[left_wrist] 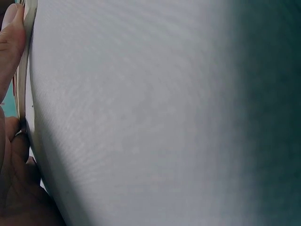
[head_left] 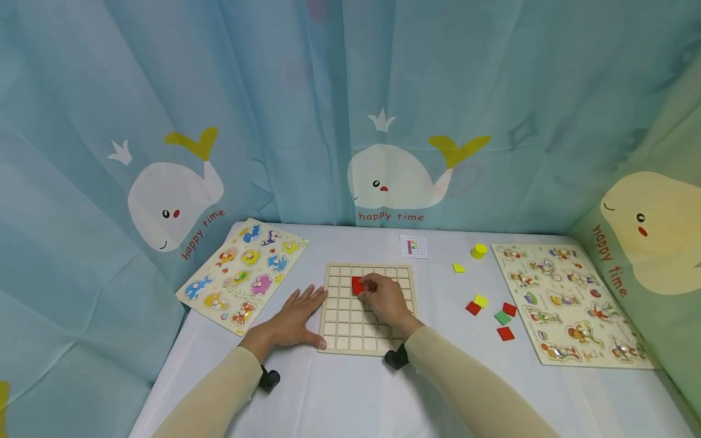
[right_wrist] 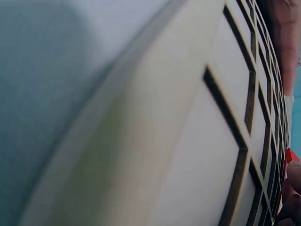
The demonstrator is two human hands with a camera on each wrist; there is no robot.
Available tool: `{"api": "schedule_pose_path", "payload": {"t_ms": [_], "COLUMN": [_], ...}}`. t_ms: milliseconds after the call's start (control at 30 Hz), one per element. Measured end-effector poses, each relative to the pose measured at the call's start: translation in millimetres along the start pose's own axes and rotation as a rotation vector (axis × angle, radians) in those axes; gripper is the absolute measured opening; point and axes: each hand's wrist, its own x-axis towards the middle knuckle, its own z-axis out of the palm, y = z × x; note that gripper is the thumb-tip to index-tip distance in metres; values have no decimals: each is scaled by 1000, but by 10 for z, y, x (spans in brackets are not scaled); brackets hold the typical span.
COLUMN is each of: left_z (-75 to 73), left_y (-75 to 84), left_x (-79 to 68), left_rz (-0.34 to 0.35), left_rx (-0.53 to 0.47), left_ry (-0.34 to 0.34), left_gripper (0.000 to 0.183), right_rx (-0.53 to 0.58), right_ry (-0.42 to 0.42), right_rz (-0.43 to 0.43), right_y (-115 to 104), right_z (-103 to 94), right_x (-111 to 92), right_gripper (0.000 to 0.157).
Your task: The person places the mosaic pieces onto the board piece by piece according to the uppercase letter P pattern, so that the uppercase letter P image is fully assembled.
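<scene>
A wooden grid board (head_left: 343,340) lies flat in the middle of the table. My right hand (head_left: 385,299) is over its upper part, thumb and index finger pinching a red square tile (head_left: 357,285) at the grid. In the right wrist view that red tile (right_wrist: 292,155) stands tilted at the fingertips, low over the grooved squares. My left hand (head_left: 296,319) lies beside the board with fingers spread, its thumb and fingertips at the board's left edge. Part of the grid is hidden beneath the right hand.
Red, yellow and green tiles (head_left: 502,317) lie loose right of the board, with a yellow piece (head_left: 459,267) and a yellow cylinder (head_left: 479,250) farther back. Behind the board is a printed grid card (head_left: 413,247). Picture puzzle boards stand left (head_left: 232,286) and right (head_left: 553,313).
</scene>
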Motion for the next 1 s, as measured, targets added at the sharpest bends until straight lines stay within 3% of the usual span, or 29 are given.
{"api": "schedule_pose_path", "payload": {"t_ms": [1000], "left_z": [1], "left_y": [7], "left_x": [-2], "left_rz": [-22], "left_rx": [12], "left_ry": [-16], "left_gripper": [122], "right_rx": [-86], "right_ry": [-22], "right_rz": [-11], "right_y": [-3], "right_z": [31], "right_x": [0], "right_gripper": [24]}}
